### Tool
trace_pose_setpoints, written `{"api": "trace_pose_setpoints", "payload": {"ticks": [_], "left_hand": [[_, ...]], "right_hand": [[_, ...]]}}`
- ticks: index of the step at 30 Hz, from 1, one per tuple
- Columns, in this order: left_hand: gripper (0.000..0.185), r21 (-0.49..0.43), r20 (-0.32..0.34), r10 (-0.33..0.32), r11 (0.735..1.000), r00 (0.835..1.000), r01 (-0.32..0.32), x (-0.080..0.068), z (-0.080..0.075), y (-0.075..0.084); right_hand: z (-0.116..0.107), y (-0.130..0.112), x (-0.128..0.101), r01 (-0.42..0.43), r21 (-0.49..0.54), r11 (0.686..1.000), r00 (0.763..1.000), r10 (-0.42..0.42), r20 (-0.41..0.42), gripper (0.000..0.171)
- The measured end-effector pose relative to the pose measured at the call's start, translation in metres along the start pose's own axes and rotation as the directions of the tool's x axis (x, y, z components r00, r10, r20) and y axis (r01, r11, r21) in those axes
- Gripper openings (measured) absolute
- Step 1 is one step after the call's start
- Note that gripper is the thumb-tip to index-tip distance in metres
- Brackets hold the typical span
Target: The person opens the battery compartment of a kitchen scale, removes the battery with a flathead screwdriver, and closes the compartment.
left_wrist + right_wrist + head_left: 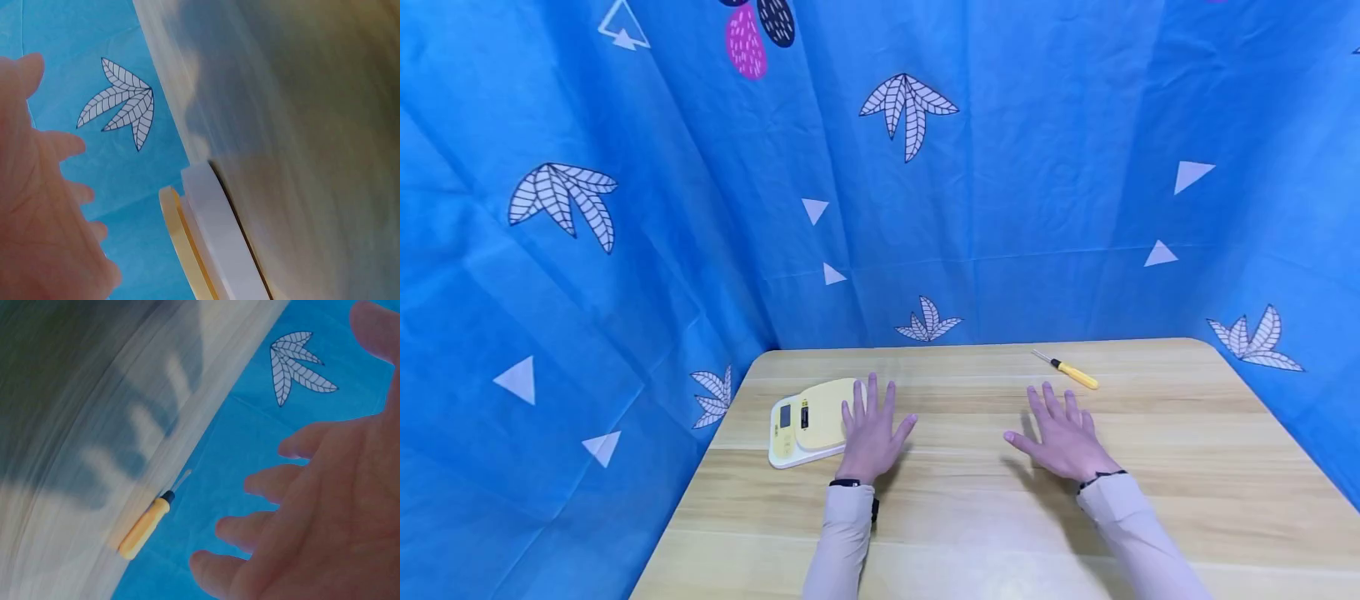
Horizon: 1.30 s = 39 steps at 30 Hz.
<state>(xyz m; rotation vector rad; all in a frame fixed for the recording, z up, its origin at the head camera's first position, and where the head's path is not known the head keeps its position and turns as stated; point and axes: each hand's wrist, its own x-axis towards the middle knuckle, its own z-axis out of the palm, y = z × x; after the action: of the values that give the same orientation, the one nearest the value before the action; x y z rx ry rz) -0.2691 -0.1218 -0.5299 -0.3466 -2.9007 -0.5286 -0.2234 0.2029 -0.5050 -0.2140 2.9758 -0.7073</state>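
1. Nearest the viewer, two pale sleeves (842, 542) are seen reaching forward over the wooden table (970, 533).
2. The left hand (871, 433) is held flat with fingers spread and straight; nothing is gripped. Its fingertips lie over or just beside the right edge of the yellow kitchen scale (805, 421); whether the scale is touched cannot be told.
3. The right hand (1063, 437) is likewise spread palm down, fingers relaxed and apart, with nothing held. It appears to hover over or rest on the bare tabletop; which one cannot be told.
4. The scale lies flat at the table's left side, its display end turned left, so that it is within the left hand's easy reach.
5. Just beyond the right hand's fingertips, a yellow-handled screwdriver (1071, 372) lies on the table, its shaft pointing to the far left. Hand and tool are apart, and nothing stands between them.
6. Farthest off, a blue patterned cloth (925, 167) is hung behind and beside the table, closing off the view.
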Motion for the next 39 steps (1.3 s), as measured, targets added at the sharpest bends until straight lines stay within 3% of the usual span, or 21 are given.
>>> {"api": "trace_pose_setpoints", "payload": {"ticks": [8, 12, 16, 20, 25, 30, 36, 37, 39], "left_hand": [[0.075, -0.061, 0.002, -0.027, 0.998, 1.000, 0.027, -0.007, -0.004, -0.007], [0.075, -0.109, 0.012, -0.087, 0.990, 0.996, 0.088, -0.011, -0.010, -0.020], [0.078, -0.197, 0.018, -0.186, 0.963, 0.982, 0.186, -0.018, -0.026, -0.039], [0.083, -0.287, 0.039, -0.283, 0.915, 0.958, 0.282, -0.033, -0.041, -0.061], [0.088, -0.382, 0.081, -0.408, 0.830, 0.909, 0.406, -0.052, -0.054, -0.088], [0.087, -0.492, 0.051, -0.521, 0.729, 0.852, 0.476, -0.062, -0.062, -0.114], [0.087, -0.667, 0.158, -0.604, 0.518, 0.781, 0.535, -0.063, -0.065, -0.127], [0.086, -0.684, 0.175, -0.608, 0.490, 0.774, 0.540, -0.063, -0.065, -0.128], [0.084, -0.706, 0.184, -0.611, 0.463, 0.770, 0.536, -0.063, -0.063, -0.131]], "right_hand": [[0.011, -0.024, 0.008, 0.082, 0.033, 0.996, 0.995, -0.084, 0.045, 0.099], [0.017, -0.038, 0.018, 0.129, 0.099, 0.987, 0.985, -0.139, 0.106, 0.096], [0.022, -0.046, 0.031, 0.173, 0.202, 0.964, 0.965, -0.207, 0.159, 0.091], [0.031, -0.052, 0.045, 0.199, 0.325, 0.925, 0.947, -0.266, 0.177, 0.087], [0.046, -0.068, 0.057, 0.173, 0.442, 0.880, 0.949, -0.269, 0.164, 0.082], [0.057, -0.092, 0.071, 0.124, 0.570, 0.813, 0.966, -0.230, 0.119, 0.069], [0.071, -0.112, 0.088, 0.053, 0.642, 0.765, 0.989, -0.129, 0.072, 0.058], [0.074, -0.115, 0.090, 0.033, 0.658, 0.753, 0.991, -0.110, 0.076, 0.058], [0.081, -0.120, 0.094, -0.012, 0.690, 0.724, 0.995, -0.063, 0.083, 0.058]]}}
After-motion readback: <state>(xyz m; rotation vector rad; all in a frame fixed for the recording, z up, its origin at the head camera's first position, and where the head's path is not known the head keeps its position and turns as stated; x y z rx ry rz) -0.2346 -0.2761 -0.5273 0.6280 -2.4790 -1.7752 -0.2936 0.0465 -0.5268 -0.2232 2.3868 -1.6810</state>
